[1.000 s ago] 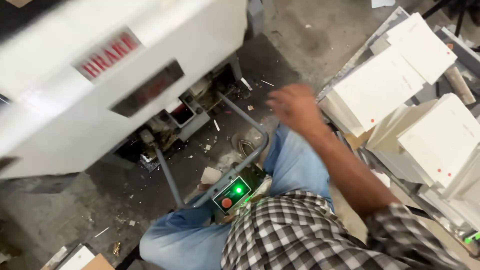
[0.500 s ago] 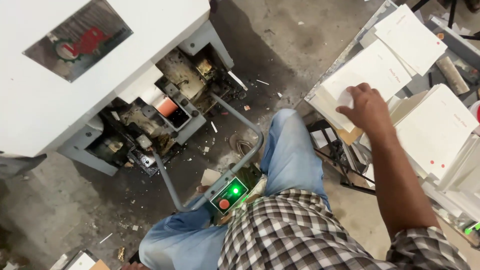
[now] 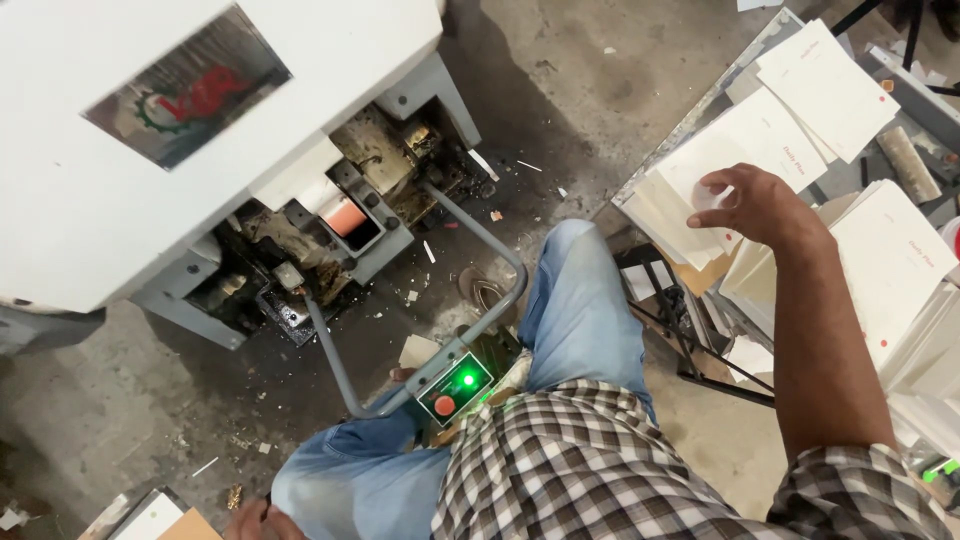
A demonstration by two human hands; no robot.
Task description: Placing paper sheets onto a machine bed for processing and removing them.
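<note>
My right hand [image 3: 755, 205] rests on top of a stack of white booklets [image 3: 690, 200], fingers spread and curled down over the upper sheet, thumb toward the near edge; it presses or begins to pinch the top one, but nothing is lifted clear. That stack sits at the near left end of a low metal-framed rack [image 3: 700, 110] to my right, tilted a little toward me. Beside it, farther along the rack, lie 2 more piles of the same white booklets: 1 [image 3: 825, 85] up near the far corner and 1 [image 3: 890, 260] just right of my forearm.

My left hand [image 3: 262, 520] shows only at the bottom edge, low by my left knee and next to a small cardboard box [image 3: 150, 518]; I cannot tell whether it is open or closed.

Between my knees stands a small control box [image 3: 455, 385] with a lit green lamp and a red button, fixed to a bent grey tube guard [image 3: 500, 250]. Beyond it is a large white machine [image 3: 150, 180], its lower mechanism exposed and greasy, on a concrete floor [image 3: 560, 70] littered with paper scraps.
</note>
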